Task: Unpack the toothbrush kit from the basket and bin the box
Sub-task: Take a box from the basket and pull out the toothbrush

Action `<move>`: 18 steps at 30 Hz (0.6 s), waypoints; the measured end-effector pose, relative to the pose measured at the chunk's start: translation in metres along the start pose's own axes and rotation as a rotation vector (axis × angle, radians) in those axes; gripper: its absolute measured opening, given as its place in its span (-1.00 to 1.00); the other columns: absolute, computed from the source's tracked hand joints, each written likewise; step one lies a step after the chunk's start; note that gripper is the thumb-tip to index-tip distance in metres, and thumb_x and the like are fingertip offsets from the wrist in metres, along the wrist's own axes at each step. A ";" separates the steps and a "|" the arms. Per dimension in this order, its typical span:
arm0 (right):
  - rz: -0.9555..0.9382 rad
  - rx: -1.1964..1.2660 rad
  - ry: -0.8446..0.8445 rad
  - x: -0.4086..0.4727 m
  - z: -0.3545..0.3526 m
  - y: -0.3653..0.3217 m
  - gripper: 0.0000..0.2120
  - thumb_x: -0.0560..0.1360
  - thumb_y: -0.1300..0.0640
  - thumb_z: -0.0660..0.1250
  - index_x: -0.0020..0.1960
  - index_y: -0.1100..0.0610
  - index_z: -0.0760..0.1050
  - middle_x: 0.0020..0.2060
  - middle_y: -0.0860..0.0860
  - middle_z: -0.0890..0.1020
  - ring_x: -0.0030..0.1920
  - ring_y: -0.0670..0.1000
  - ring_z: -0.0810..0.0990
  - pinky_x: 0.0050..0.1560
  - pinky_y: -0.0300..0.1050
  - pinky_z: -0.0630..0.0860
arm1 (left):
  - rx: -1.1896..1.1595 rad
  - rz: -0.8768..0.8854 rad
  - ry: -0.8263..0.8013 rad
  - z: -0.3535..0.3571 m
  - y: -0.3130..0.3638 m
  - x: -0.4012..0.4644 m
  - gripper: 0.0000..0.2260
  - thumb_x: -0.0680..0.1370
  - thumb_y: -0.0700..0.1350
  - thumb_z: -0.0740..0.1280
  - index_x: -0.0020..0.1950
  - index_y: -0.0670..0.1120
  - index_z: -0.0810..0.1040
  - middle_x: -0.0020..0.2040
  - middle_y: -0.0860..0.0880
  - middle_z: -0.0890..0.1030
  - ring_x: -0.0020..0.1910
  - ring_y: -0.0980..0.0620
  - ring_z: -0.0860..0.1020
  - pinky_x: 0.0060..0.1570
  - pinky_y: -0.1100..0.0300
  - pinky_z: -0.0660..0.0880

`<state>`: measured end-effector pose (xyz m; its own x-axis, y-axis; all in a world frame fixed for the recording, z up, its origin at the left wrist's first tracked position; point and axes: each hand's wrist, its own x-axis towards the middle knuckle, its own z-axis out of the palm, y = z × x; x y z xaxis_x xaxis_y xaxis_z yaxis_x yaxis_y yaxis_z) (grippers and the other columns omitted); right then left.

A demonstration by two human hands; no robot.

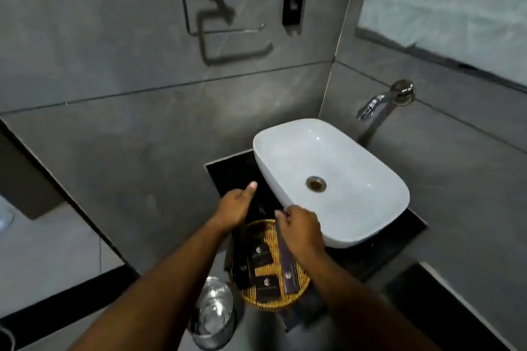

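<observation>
The right hand (302, 229) is closed around the upper end of a long, narrow dark purple cardboard box (287, 262) with a small pale emblem near its lower end; the fingers wrap the top of the box and the thumb presses its side. The box slants down and away from the hand, its lower end lying over the near right part of a round woven wicker basket (303, 286) in yellow and brown.

The left hand (236, 205) is beside it, over the far left rim of the basket, the thumb stretched out toward the wall. It seems to grip the top of a tall black packet (241, 262) that stands along the basket's left side, though the fingers are hidden and how firmly they close I cannot tell.

Inside the basket lie several small black sachets (266, 283) with pale logos.

The basket sits on a black counter (228, 172), touching or just beside a white rectangular ceramic basin (356, 157) with a brass drain. A chrome tap (370, 107) juts from the grey tiled wall above the basin. Below the counter's edge, near the left forearm, stands a shiny steel bin (214, 319) lined with clear plastic.
</observation>
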<state>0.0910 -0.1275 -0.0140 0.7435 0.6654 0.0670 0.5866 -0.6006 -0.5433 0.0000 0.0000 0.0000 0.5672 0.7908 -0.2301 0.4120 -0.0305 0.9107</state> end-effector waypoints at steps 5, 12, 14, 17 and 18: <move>0.100 -0.091 -0.203 -0.020 0.036 0.028 -0.70 0.53 0.00 0.32 0.13 0.20 0.53 0.04 0.11 0.66 0.05 0.09 0.63 0.08 -0.02 0.58 | -0.106 -0.258 -0.127 0.033 -0.048 0.006 -0.76 0.58 0.03 0.25 -0.12 -0.12 0.54 -0.06 -0.16 0.60 -0.04 -0.12 0.57 0.12 -0.07 0.51; 0.057 -0.340 -0.188 -0.008 0.070 0.038 -0.74 0.54 0.04 0.30 0.15 0.17 0.49 0.03 0.07 0.68 0.02 0.06 0.63 0.24 -0.08 0.38 | -0.124 -0.346 -0.122 0.068 -0.051 0.031 -0.85 0.58 -0.13 0.27 -0.14 -0.15 0.54 -0.14 -0.23 0.57 -0.13 -0.12 0.53 0.09 -0.14 0.55; 0.067 -0.314 -0.186 -0.004 0.072 0.039 -0.76 0.50 0.06 0.33 0.11 0.16 0.50 -0.01 0.07 0.69 -0.01 0.08 0.64 0.26 -0.04 0.36 | -0.130 -0.352 -0.107 0.073 -0.049 0.037 -0.86 0.58 -0.13 0.29 -0.10 -0.17 0.56 -0.16 -0.23 0.56 -0.17 -0.11 0.52 0.07 -0.17 0.56; 0.089 -0.213 -0.197 -0.002 0.068 0.038 -0.67 0.43 0.02 0.40 0.12 0.15 0.49 0.01 0.06 0.67 0.02 0.09 0.63 0.23 -0.01 0.42 | -0.185 -0.329 -0.051 0.075 -0.041 0.043 -0.87 0.55 -0.14 0.33 -0.10 -0.19 0.60 -0.19 -0.18 0.61 -0.21 -0.08 0.55 -0.10 -0.01 0.56; 0.090 -0.170 -0.191 -0.001 0.066 0.036 -0.65 0.42 0.03 0.41 0.14 0.15 0.47 0.03 0.07 0.66 0.03 0.11 0.62 0.21 0.01 0.45 | -0.195 -0.303 -0.026 0.074 -0.037 0.045 -0.89 0.54 -0.14 0.36 -0.06 -0.17 0.62 -0.15 -0.17 0.65 -0.19 -0.09 0.59 -0.09 0.02 0.57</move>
<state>0.0903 -0.1211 -0.0888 0.7302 0.6680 -0.1432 0.5784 -0.7160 -0.3909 0.0625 -0.0085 -0.0695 0.4594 0.7301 -0.5059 0.4215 0.3222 0.8477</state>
